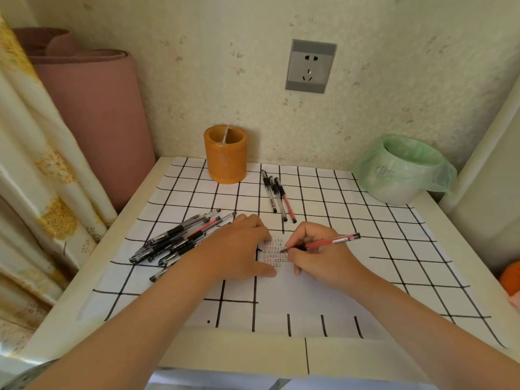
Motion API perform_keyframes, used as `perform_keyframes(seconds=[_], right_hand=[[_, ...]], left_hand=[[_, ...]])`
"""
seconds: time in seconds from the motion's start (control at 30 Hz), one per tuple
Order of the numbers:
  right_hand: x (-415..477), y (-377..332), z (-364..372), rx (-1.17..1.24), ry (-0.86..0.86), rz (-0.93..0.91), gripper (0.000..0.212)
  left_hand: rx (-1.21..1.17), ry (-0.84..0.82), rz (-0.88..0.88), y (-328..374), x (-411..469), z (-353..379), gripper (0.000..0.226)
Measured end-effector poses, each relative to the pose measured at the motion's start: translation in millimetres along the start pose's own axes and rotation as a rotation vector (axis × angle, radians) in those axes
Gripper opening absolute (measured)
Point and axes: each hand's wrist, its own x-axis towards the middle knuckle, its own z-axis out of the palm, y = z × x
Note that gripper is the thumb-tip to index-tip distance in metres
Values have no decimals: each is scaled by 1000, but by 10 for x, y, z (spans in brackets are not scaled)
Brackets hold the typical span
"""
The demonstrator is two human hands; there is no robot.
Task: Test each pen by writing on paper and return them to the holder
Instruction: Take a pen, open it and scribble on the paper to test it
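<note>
My right hand (pixel 318 257) grips a red pen (pixel 334 241), its tip touching a small sheet of paper (pixel 281 280) covered with rows of red and black writing. My left hand (pixel 239 251) lies flat, fingers spread, pressing the paper's left edge. A pile of several black and red pens (pixel 180 240) lies to the left of that hand. Three more pens (pixel 277 194) lie side by side further back. The orange cylindrical holder (pixel 226 156) stands at the back by the wall, with a divider inside and no pens showing in it.
The small table wears a white cloth with a black grid (pixel 394 249). A bin lined with a green bag (pixel 405 170) stands at the back right. A pink roll (pixel 92 116) and a curtain (pixel 33 164) flank the left. A wall socket (pixel 309 66) is above.
</note>
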Motion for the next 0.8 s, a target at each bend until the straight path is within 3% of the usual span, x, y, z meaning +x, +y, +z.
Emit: perform_keyframes(seconds=[0.27, 0.8], right_hand=[[-12, 151, 37, -111, -7, -11, 21], [-4, 165, 9, -160, -29, -43, 22]], left_hand=[[-19, -9, 3, -4, -16, 8, 84], [8, -11, -21, 37, 4, 14, 88]])
